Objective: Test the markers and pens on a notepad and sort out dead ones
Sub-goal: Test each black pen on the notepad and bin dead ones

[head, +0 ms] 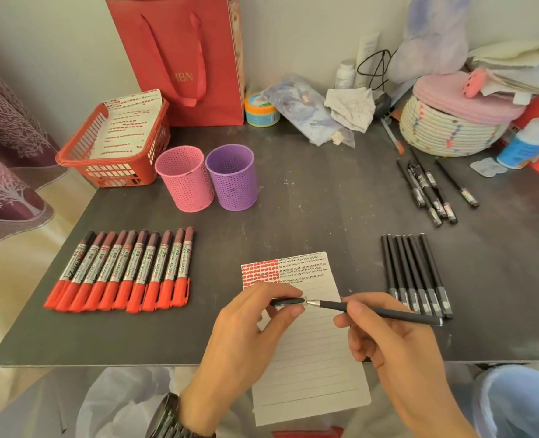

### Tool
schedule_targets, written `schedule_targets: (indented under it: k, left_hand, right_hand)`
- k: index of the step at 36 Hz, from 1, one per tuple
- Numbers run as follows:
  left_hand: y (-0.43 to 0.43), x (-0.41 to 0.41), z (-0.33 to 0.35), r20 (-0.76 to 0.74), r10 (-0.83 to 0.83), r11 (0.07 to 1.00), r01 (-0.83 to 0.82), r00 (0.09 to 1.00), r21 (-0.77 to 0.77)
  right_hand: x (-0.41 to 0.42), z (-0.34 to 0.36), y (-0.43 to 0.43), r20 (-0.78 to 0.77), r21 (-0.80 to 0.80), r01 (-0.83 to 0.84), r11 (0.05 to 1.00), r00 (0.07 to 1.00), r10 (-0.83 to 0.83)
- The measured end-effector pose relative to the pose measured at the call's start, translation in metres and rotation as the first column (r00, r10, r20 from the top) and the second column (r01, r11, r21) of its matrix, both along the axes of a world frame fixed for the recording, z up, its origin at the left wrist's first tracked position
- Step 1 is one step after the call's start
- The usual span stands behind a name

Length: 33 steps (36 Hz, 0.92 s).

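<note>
Pinching the black cap (288, 301) in your left hand (246, 336), you grip the uncapped pen (388, 314) in your right hand (397, 346) — fingers of both curled tight — over the notepad (312, 358) at the counter's (293, 222) near edge. Red markers (125, 270) line its left side; black pens (412, 273) lie toward its right.

**Camera survey: one head-worn view**

Single wide-angle camera on the person's head, facing forward and down. It takes in the table (293, 197) from its near edge to the far wall (293, 33). Close range: left hand (246, 330) with pen cap (287, 301) and right hand (397, 349) with pen (378, 312) fill the near centre, above the notepad (309, 358).
</note>
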State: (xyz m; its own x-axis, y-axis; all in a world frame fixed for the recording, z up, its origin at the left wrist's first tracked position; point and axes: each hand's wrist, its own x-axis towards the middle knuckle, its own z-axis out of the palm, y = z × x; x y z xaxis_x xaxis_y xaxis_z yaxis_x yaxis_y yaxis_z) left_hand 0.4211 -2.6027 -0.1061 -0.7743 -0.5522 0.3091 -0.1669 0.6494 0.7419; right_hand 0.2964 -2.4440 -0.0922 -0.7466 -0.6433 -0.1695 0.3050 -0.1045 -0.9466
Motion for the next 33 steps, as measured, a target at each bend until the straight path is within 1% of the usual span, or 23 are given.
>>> schedule_targets:
  k: [7, 9, 11, 17, 22, 25, 29, 31, 33]
  left_hand:
    - [0.003, -0.011, 0.010, 0.004, -0.083, 0.995, 0.083, 0.997, -0.047]
    - [0.004, -0.016, 0.013, 0.004, -0.103, 0.993, 0.103, 0.995, -0.053]
    - [0.005, -0.022, 0.016, -0.010, -0.116, 0.992, 0.116, 0.993, -0.043]
    - [0.011, -0.036, 0.022, -0.088, -0.089, 0.996, 0.087, 0.992, -0.027]
    - [0.013, -0.039, 0.027, -0.117, -0.075, 0.997, 0.074, 0.990, -0.016]
    - [0.014, -0.037, 0.026, -0.105, -0.062, 0.998, 0.062, 0.993, -0.004]
    - [0.012, -0.037, 0.026, -0.083, -0.024, 1.000, 0.025, 0.996, 0.007]
    - [0.010, -0.038, 0.026, -0.030, -0.031, 0.999, 0.031, 0.999, -0.023]
    - [0.006, -0.036, 0.021, 0.057, -0.040, 0.998, 0.042, 0.998, -0.044]
  right_hand:
    - [-0.005, 0.002, 0.000, -0.072, 0.023, -0.025, 0.999, 0.997, 0.027]
    - [-0.007, 0.004, 0.000, -0.108, 0.046, -0.037, 0.998, 0.993, 0.042]
    - [-0.009, 0.005, -0.002, -0.113, 0.045, -0.030, 0.999, 0.993, 0.035]
    - [-0.015, 0.009, -0.005, -0.098, -0.013, 0.015, 1.000, 0.995, -0.016]
    - [-0.014, 0.013, -0.004, -0.121, -0.008, 0.030, 1.000, 0.992, -0.031]
    - [-0.013, 0.013, -0.004, -0.111, -0.005, 0.020, 1.000, 0.994, -0.021]
    - [-0.008, 0.012, -0.010, -0.096, -0.011, 0.060, 0.998, 0.994, -0.060]
    - [-0.008, 0.012, -0.012, -0.134, -0.008, 0.074, 0.997, 0.988, -0.074]
    - [-0.012, 0.012, -0.012, -0.175, 0.001, 0.097, 0.995, 0.980, -0.095]
